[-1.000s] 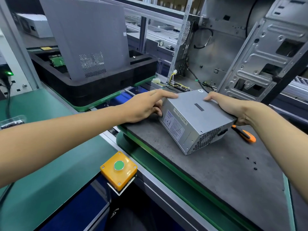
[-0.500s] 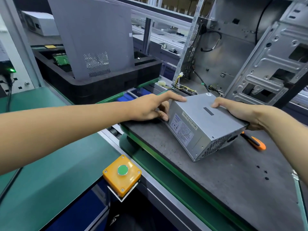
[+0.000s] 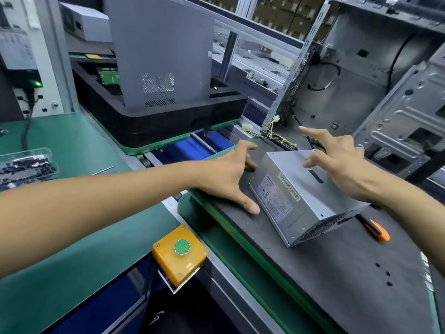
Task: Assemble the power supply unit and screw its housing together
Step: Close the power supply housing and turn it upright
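A silver power supply unit lies on the dark grey mat, label side facing me and vent grille at its near right end. My left hand is spread with fingers apart at the unit's left side, thumb on the mat, holding nothing. Above the unit's top face, my right hand hovers with fingers spread, not gripping it. Yellow and black cables run from the unit's far end toward the open computer case behind. An orange-handled screwdriver lies on the mat to the right of the unit.
A yellow box with a green push button is fixed at the bench edge. A black foam tray with an upright grey panel stands at the back left. A clear box of dark screws sits on the green bench at the left.
Both hands have let go of the power supply unit and spread open. The left hand moved down beside it, and the right hand lifted off its top.
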The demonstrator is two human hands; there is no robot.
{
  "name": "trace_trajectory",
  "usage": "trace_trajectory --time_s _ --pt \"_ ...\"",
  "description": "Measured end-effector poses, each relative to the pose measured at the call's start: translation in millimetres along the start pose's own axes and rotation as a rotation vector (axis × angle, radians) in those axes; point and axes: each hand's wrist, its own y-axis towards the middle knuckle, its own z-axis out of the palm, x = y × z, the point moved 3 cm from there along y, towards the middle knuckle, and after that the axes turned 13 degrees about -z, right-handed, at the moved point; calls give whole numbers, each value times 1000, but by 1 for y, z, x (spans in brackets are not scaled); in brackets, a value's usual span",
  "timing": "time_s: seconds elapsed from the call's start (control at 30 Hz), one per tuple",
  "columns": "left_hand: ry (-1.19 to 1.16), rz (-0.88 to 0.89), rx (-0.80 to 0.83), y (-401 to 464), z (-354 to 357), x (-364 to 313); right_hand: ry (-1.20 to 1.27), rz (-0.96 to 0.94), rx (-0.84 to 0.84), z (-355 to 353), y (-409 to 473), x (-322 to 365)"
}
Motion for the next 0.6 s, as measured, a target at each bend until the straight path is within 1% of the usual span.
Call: trace_trajectory --time_s 0.07,0.13,0.2,0.23,0.33,0.47,0.6 --pt "127 -79 -51 -17 20 -19 30 -15 99 11 -3 15" --pt "40 -162 -55 -26 37 -41 -29 -1 113 21 -5 23" --pt "-38 -218 -118 -26 46 -54 -141 14 78 26 -8 30" --pt "-39 -219 -157 -27 48 -57 -164 15 51 27 -10 32" --pt "-75 -183 -243 -30 49 -60 -119 -24 -7 25 -15 33" --pt "-295 -123 -285 -27 48 -62 -66 -80 -75 24 -17 33" --pt "-455 -39 -361 -28 45 -62 100 -130 -217 15 -22 30"
